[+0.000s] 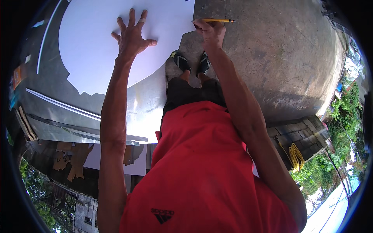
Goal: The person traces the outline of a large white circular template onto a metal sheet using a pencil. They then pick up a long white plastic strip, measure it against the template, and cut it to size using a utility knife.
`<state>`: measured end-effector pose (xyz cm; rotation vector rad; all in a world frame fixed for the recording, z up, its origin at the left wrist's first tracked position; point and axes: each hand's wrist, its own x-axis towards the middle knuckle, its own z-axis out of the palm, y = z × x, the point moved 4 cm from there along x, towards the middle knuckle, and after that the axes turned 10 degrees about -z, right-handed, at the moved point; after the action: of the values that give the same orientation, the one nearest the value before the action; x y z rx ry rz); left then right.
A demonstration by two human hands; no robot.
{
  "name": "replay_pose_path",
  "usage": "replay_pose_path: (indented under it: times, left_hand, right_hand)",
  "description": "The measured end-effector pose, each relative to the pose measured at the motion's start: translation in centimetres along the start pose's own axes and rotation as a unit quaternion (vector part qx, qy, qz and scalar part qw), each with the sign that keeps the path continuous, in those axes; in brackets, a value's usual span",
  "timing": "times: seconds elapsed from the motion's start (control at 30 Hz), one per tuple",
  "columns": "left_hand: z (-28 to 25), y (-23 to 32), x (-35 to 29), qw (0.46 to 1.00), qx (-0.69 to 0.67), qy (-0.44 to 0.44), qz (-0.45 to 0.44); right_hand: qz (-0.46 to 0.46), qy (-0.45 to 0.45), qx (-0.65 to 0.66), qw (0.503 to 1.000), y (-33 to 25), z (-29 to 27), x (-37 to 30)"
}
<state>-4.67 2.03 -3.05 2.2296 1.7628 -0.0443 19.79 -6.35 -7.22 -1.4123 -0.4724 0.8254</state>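
Note:
A large white sheet (89, 46) with a curved outline and small notches along its edge lies on a grey metal-topped table (143, 101). On it rests my left hand (133, 38), palm down with the fingers spread; a pale band wraps one finger. At the sheet's right edge, my right hand (211, 33) is closed around a yellow pencil (219, 20), whose dark eraser end points right. The fingers hide part of the pencil, and its tip cannot be made out clearly.
Long thin white strips (62, 104) lie on the table left of my forearm. My shoes (181, 61) stand on the concrete floor (272, 50) beside the table. Brown cut-out pieces (79, 161) sit below the table edge. A coiled yellow cord (296, 157) hangs at the right, near greenery.

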Motion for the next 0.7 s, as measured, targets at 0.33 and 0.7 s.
replay_pose_path:
  times: [0.33,0.7]
  left_hand:
    - [-2.7,1.6,-0.1,0.992,0.017,-0.112,-0.058]
    - [-2.9,1.4,-0.1,0.992,0.004,-0.112,-0.062]
  right_hand:
    - [0.039,-0.171,0.006,0.984,-1.1,-1.2,1.6]
    - [0.077,-0.263,0.009,0.962,-0.8,-0.5,3.5]
